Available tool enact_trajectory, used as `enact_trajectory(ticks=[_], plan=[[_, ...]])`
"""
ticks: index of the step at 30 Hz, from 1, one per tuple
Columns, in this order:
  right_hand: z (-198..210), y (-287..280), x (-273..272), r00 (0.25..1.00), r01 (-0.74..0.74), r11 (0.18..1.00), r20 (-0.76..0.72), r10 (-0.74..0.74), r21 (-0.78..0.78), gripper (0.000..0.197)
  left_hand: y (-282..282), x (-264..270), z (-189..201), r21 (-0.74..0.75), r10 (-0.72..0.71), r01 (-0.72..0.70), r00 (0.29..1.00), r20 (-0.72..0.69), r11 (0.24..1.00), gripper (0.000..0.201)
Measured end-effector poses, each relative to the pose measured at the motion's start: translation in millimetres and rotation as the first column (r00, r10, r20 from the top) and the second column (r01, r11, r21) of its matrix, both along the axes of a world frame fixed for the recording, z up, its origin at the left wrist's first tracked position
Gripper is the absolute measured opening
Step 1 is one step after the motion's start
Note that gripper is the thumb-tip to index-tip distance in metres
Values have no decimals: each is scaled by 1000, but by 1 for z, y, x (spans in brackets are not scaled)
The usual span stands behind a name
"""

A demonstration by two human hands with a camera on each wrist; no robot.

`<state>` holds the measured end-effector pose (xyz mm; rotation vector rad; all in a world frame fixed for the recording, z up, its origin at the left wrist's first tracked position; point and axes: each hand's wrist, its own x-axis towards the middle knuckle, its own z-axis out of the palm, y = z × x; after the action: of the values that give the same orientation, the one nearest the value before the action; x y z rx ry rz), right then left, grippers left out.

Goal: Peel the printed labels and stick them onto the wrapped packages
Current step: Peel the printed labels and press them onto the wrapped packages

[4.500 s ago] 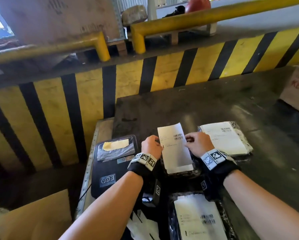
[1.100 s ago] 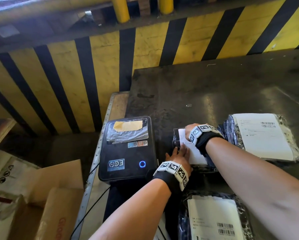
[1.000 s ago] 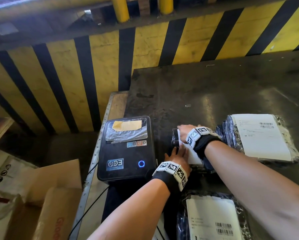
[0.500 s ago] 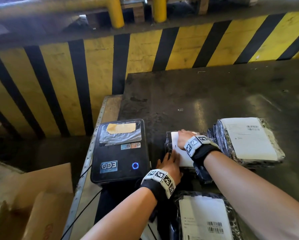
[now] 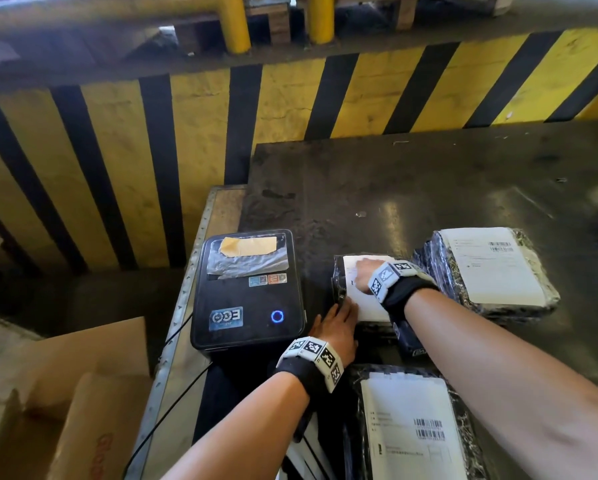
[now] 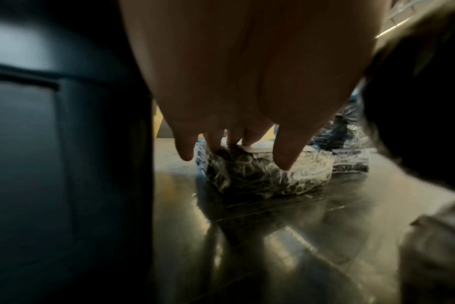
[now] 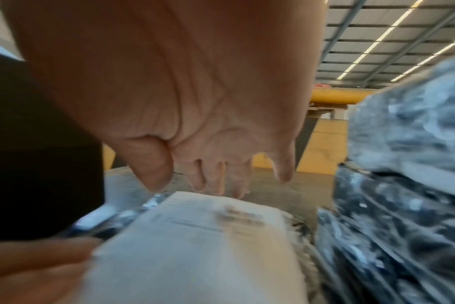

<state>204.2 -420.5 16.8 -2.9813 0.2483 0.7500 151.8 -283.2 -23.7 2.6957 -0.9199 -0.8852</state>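
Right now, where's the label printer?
In the head view, the black label printer sits at the table's left edge, immediately left of the package both hands are pressing.

Printer [image 5: 248,292] and labelled package [image 5: 491,268] flank the hands; tabletop [image 5: 429,181] beyond bare

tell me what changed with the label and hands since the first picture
The label, then held up in both hands, now lies flat on the middle package. The right hand presses its far end; the left hand rests at its near-left edge. The label printer and both labelled packages look unmoved.
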Motion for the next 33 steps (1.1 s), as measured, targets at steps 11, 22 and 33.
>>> enact_trajectory(ticks=[11,22,33], plan=[[6,-12,-22,978,27,997,-205,-40,-68,15,-1,0,-5,48,16,-16,1000,-3,999,79],[-2,12,-39,973,-183,976,-165,162,-120,44,0,-3,-5,34,4,-6,999,43,999,73],[2,0,-50,948,-286,925,-212,236,-249,47,7,-12,-10,4,5,-6,995,104,1000,61]])
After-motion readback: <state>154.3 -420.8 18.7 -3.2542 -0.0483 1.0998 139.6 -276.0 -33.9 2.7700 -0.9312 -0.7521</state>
